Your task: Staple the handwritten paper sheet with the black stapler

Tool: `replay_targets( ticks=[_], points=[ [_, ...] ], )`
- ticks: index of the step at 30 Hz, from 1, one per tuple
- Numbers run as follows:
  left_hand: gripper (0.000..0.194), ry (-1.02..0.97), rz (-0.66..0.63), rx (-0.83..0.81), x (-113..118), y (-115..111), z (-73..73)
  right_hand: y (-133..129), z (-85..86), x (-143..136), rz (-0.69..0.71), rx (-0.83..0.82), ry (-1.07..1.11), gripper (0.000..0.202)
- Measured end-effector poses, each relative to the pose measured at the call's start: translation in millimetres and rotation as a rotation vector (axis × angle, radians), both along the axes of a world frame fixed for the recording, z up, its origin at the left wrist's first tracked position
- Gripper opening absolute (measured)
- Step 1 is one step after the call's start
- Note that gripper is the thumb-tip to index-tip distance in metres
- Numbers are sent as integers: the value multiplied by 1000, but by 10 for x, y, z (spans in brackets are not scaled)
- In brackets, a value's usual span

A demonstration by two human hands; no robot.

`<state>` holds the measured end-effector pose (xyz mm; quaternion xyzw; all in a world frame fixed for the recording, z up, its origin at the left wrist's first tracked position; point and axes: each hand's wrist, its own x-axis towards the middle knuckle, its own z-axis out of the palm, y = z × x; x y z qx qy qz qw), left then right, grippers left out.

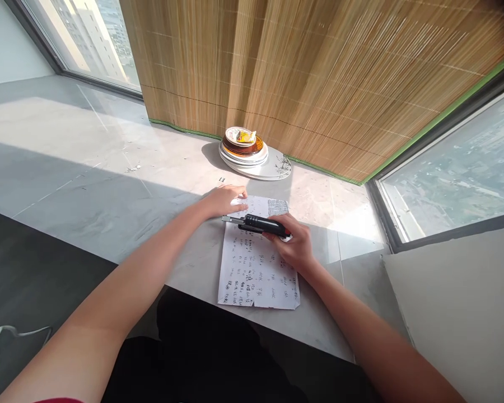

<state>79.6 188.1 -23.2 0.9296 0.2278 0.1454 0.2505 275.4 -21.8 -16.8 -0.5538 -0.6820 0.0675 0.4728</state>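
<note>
A sheet of paper [239, 268] with handwriting and a small printed block lies on the stone sill in front of me. My left hand [224, 200] rests over its upper left edge, thumb and fingers apart, holding nothing. My right hand [296, 243] is closed around a black handheld tool [266, 224] with a slim metal tip. The tool lies across the upper part of the page, its tip pointing left, just below my left thumb. A bit of red shows at its grip end. Its exact kind is unclear, and the fingers partly hide the grip.
Beyond the paper stands a stack of plates [244, 155] topped by a small yellow packet [247, 136]. A bamboo blind [252, 67] hangs behind it. Small crumbs [133, 168] lie on the left of the sill [109, 207]. A white wall [457, 291] bounds the right side.
</note>
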Motion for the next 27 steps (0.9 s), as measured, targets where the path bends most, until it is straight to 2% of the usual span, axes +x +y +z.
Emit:
replay_targets(
  ticks=[3, 6, 9, 12, 15, 17, 20, 23, 27],
  points=[
    [35, -146, -7, -62, 1, -18, 36, -44, 60, -11, -169, 235, -32, 16],
    [37, -277, 45, -271, 24, -63, 107, -19, 78, 15, -293, 401, -112, 18],
    [38, -305, -25, -601, 45, -121, 172, 20, 54, 65, -325, 458, -216, 26],
    [31, -247, -113, -935, 45, -169, 200, 21, 31, 99, -331, 456, -321, 38],
    [22, -186, -141, -1147, 26, -195, 216, -12, 22, 111, -263, 473, -362, 57],
    [19, -185, -125, -1220, 14, -202, 235, -40, 9, 118, -201, 482, -380, 66],
    [20, -205, -110, -1274, 8, -210, 270, -77, -41, 141, -177, 435, -455, 69],
    [23, -212, -102, -1277, 13, -217, 294, -97, -95, 171, -192, 395, -519, 66],
    [24, -242, -90, -1261, 9, -212, 297, -108, -99, 185, -146, 405, -525, 67]
  ],
)
